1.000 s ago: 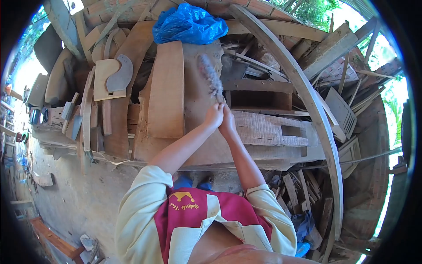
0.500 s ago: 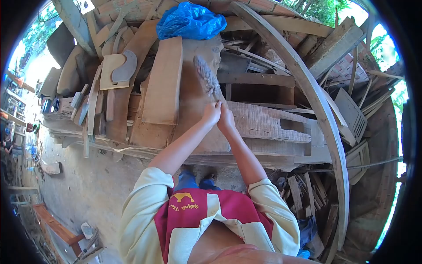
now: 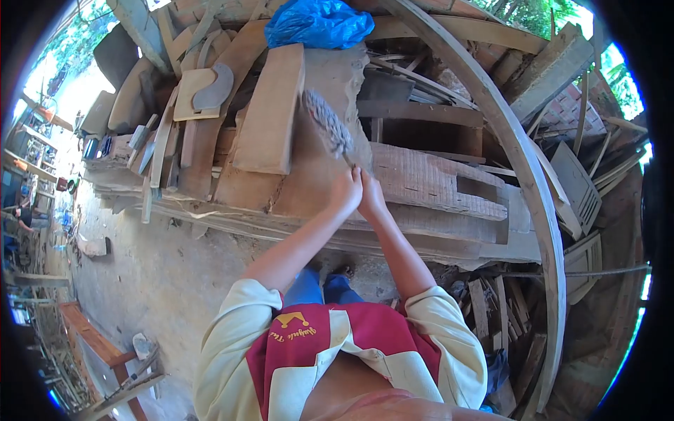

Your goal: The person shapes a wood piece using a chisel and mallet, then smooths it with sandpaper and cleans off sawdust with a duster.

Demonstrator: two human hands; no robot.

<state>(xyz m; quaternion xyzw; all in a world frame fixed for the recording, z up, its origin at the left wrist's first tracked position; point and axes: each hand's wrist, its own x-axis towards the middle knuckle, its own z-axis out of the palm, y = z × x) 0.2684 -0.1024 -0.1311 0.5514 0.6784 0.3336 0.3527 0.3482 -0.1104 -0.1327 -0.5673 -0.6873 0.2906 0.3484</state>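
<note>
My left hand and my right hand are closed together around the handle of a grey fluffy duster. The duster points away from me and tilts left. Its head overlaps a wide wooden slab, close to the right edge of a smooth loose plank. Most of the handle is hidden inside my fingers. Just right of my hands lies a rough-sawn timber with a slot cut in it.
A blue plastic bag sits at the slab's far end. A long curved beam arches along the right side. Cut wood pieces and a curved grey template lie at left. Scrap wood is piled at lower right; concrete floor spreads at left.
The camera view has shifted, so the bench appears farther right and higher. Against the slab, the duster and both hands have come slightly toward me and to the left, with the grip kept.
</note>
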